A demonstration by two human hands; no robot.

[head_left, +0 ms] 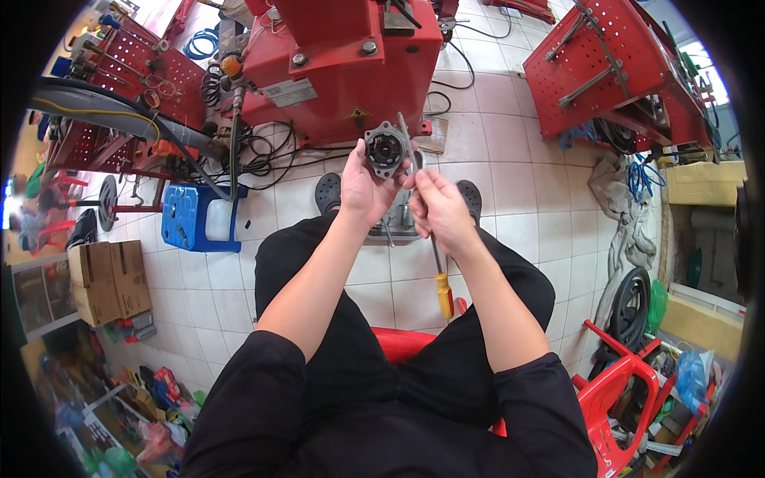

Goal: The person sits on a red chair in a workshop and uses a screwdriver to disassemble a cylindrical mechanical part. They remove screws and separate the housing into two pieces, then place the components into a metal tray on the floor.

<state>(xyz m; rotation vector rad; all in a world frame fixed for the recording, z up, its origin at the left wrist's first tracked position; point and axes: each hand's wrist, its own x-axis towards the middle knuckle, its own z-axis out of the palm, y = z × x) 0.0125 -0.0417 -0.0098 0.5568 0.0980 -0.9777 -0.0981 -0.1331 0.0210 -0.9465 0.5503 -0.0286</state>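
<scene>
My left hand (365, 187) is closed around a round metal motor housing (386, 150) with a bolt flange; its open face is turned up and dark parts show inside. Close beside it, my right hand (440, 205) grips a screwdriver by its shaft, and the yellow handle (445, 296) hangs below my fingers. A slim grey rod (405, 135) rises above the right fingers along the housing's right side. Whether this rod is part of the screwdriver is hidden by my hand. Under my hands, a grey tray (408, 233) with metal pieces lies between my feet.
A large red machine (343, 80) stands ahead, with black cables on the tiled floor (510, 191). To the left are a blue stool (199, 217), cardboard boxes (109, 283) and a red perforated rack (179, 88). On the right stand another red perforated cabinet (586, 76) and a red chair (613, 406).
</scene>
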